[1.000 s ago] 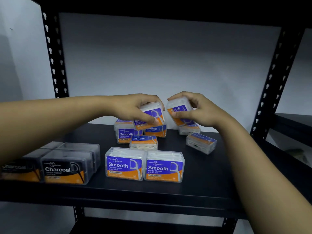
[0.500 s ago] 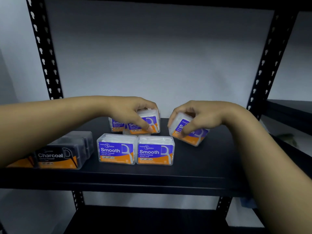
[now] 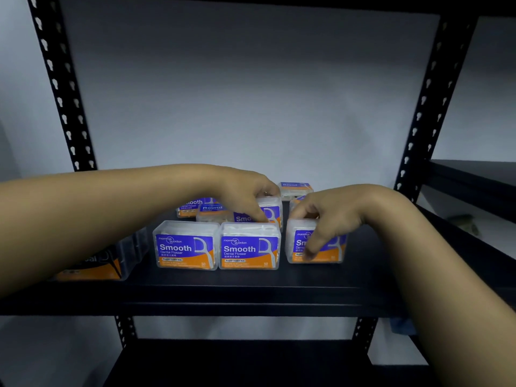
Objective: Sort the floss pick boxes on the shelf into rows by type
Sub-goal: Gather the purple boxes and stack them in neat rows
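Note:
Two clear Smooth floss boxes (image 3: 186,245) (image 3: 249,246) stand side by side near the front of the black shelf (image 3: 251,291). My right hand (image 3: 328,216) grips a third Smooth box (image 3: 332,248), which stands upright just right of that pair with a small gap. My left hand (image 3: 245,196) holds another Smooth box (image 3: 272,213) from above, right behind the front pair. Farther back lie a Round box (image 3: 212,212), one more Smooth box (image 3: 190,208) and a second Round box (image 3: 294,188). Dark Charcoal boxes (image 3: 111,261) sit at the left, partly hidden by my left forearm.
Black perforated uprights (image 3: 64,90) (image 3: 427,107) frame the shelf, with a pale wall behind. A lower shelf (image 3: 237,361) shows below. Another shelf unit (image 3: 474,174) stands to the right. The front strip and right end of the black shelf are bare.
My right hand has lowered its Smooth box from a tilt to upright on the shelf beside the front pair. My left hand has brought its box down behind the pair.

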